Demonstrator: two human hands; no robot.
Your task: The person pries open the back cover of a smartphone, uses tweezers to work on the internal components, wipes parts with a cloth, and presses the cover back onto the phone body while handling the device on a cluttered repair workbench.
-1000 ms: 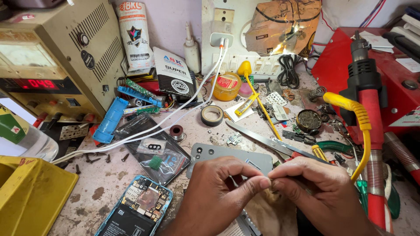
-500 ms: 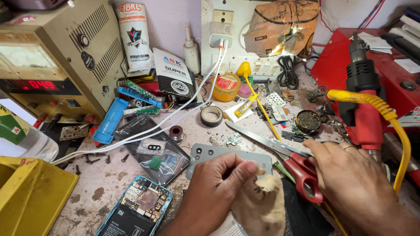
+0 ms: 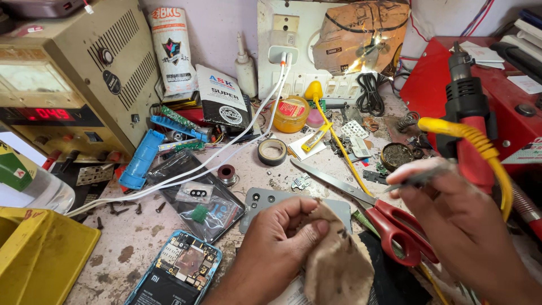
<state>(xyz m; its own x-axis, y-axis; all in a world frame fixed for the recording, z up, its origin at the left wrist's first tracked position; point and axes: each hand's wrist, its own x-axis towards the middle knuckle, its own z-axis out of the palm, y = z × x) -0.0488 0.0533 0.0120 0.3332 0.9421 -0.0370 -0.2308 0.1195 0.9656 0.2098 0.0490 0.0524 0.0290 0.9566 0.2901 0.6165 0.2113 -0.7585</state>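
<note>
My left hand [image 3: 276,248] pinches a dirty tan cloth [image 3: 339,268] at the near edge of a grey phone back cover [image 3: 265,202] lying on the bench. Off to the right and raised above the bench, my right hand [image 3: 468,231] grips a thin dark tool [image 3: 420,178] between thumb and fingers; the tool is blurred. A yellow cable [image 3: 485,149] arcs over that hand. Red-handled scissors [image 3: 395,226] lie between the two hands, blades pointing up-left.
An opened blue-framed phone [image 3: 175,271] lies at the front left beside a yellow bin [image 3: 34,260]. A bench power supply [image 3: 62,85] fills the left. A red-and-black hot-air gun [image 3: 466,107], tape roll [image 3: 272,151], white cables and small parts crowd the bench.
My right hand left the cloth, swung right past the scissors and now holds a thin tool up. My left hand stays on the cloth over the grey cover.
</note>
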